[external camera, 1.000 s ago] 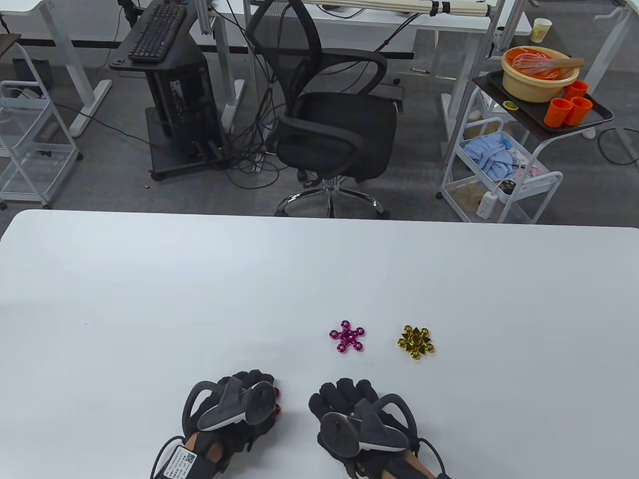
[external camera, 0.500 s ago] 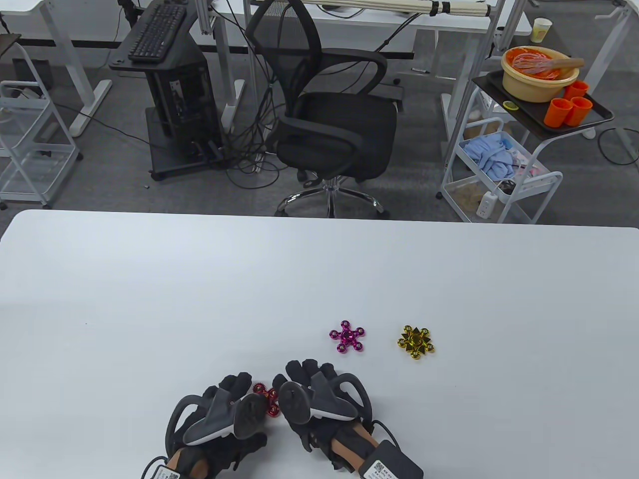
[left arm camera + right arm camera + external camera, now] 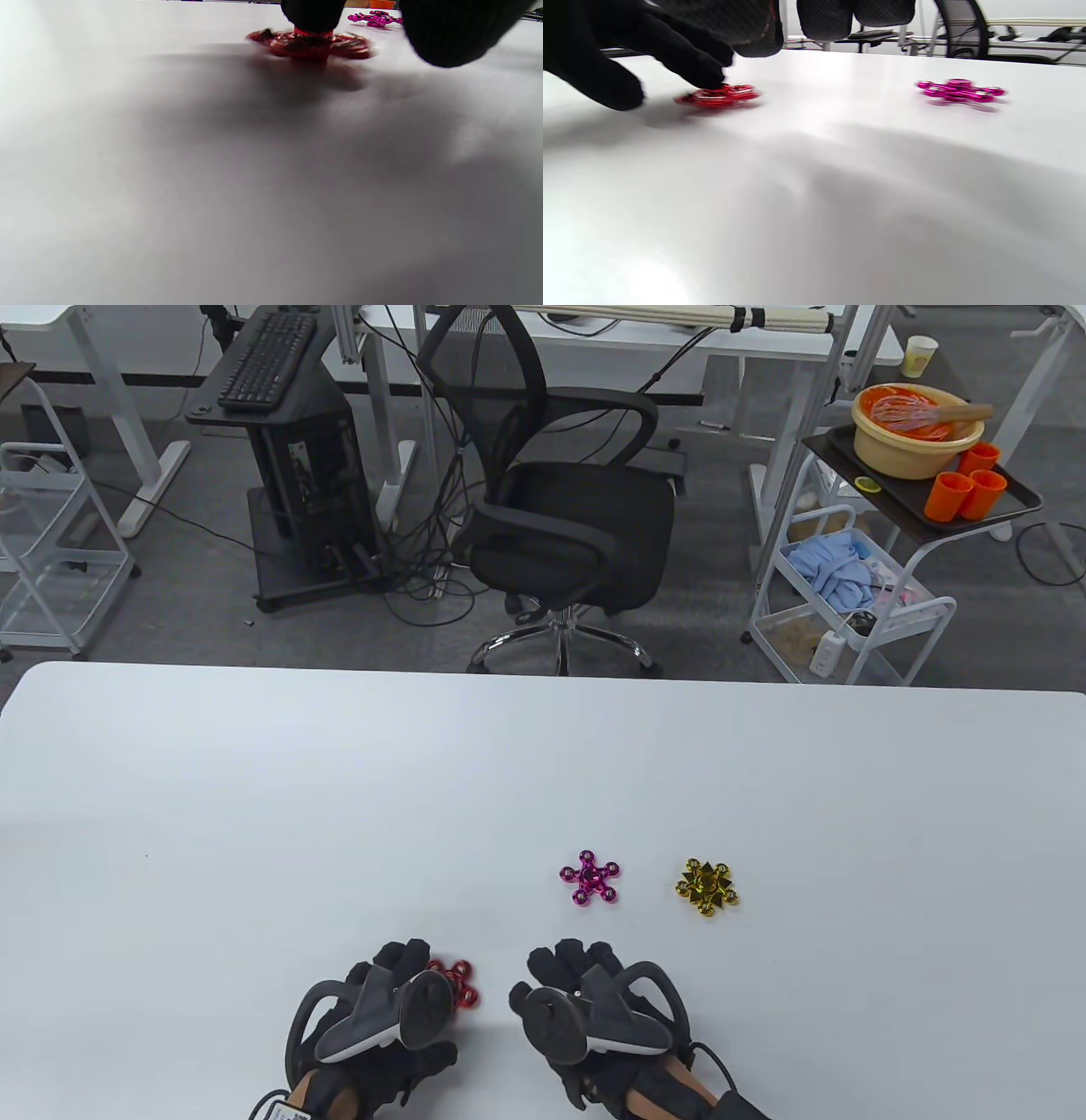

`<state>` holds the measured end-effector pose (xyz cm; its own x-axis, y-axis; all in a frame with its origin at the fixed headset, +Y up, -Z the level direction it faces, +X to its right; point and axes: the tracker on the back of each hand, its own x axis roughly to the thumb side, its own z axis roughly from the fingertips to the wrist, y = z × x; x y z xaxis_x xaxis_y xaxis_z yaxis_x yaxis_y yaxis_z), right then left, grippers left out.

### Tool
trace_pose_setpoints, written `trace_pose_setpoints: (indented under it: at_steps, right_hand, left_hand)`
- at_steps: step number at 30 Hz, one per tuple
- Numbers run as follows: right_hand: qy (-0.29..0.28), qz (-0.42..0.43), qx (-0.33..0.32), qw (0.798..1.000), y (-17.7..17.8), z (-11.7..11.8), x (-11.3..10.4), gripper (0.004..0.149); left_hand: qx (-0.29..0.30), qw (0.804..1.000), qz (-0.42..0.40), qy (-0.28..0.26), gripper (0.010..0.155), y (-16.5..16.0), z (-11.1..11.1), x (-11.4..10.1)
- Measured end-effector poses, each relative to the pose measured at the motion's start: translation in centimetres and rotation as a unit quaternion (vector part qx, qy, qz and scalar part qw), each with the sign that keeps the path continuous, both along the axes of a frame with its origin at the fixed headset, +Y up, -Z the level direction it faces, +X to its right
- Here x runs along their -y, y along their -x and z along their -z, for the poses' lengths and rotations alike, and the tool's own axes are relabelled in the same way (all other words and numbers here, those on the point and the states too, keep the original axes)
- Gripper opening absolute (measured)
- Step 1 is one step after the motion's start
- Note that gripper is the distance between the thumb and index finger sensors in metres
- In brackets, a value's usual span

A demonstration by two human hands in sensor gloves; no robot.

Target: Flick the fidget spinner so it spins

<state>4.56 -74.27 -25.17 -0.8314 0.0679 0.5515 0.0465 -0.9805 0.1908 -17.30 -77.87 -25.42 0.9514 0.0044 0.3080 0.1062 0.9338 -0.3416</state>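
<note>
We see the left hand [image 3: 386, 1014] low on the table [image 3: 254, 814], near its close edge, with one fingertip [image 3: 313, 15] pressing down on the hub of the red spinner [image 3: 454, 982]; the other fingers curl loosely above the table and grasp nothing, so this grip is a one-finger press rather than a clench. The red spinner lies flat on the table just ahead of that hand, and its arms are blurred into a disc in the left wrist view. The right hand [image 3: 594, 1022] sits just beside it to the right, apart from the spinner, fingers loosely bent and holding nothing. We count three spinners in all: the red one under the left fingertip, a pink one [image 3: 590, 877] farther out on the table, and a gold one [image 3: 707, 887] to the right of the pink, the two near each other but not touching, each lying flat and sharp-edged. We count two gloved hands, each with a tracker [image 3: 382, 1014] strapped to its back.
</note>
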Motion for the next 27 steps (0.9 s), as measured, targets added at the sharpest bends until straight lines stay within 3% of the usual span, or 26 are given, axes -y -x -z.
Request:
trace_pose_setpoints:
  at_steps: [4,8,11,15,21,27]
  right_hand:
    - [-0.005,0.015,0.069,0.998,-2.7,2.2,0.5,0.06]
    - [-0.017,0.035,0.152,0.988,-4.9,6.6,0.8,0.075]
    - [0.007,0.039,0.175,0.984,-4.9,10.1,1.3,0.083]
    - [0.05,-0.017,0.175,0.983,-4.1,13.5,2.4,0.091]
    - [0.061,-0.033,0.196,0.978,-2.9,15.2,3.6,0.092]
    - [0.056,-0.033,0.197,0.978,-2.4,15.4,3.9,0.08]
  left_hand:
    - [0.009,1.0,-0.012,0.003,0.082,0.0,-0.1,-0.5]
    - [0.01,0.997,-0.066,-0.035,0.085,-0.2,-0.6,-2.1]
    - [0.008,0.997,-0.066,-0.046,0.084,-0.3,-0.7,-2.2]
    - [0.003,0.998,-0.054,-0.044,0.083,-0.2,-0.6,-1.9]
    - [-0.005,0.997,-0.063,-0.043,0.083,0.2,-0.3,-2.0]
    - [0.0,0.997,-0.061,-0.044,0.082,-0.1,-0.3,-2.1]
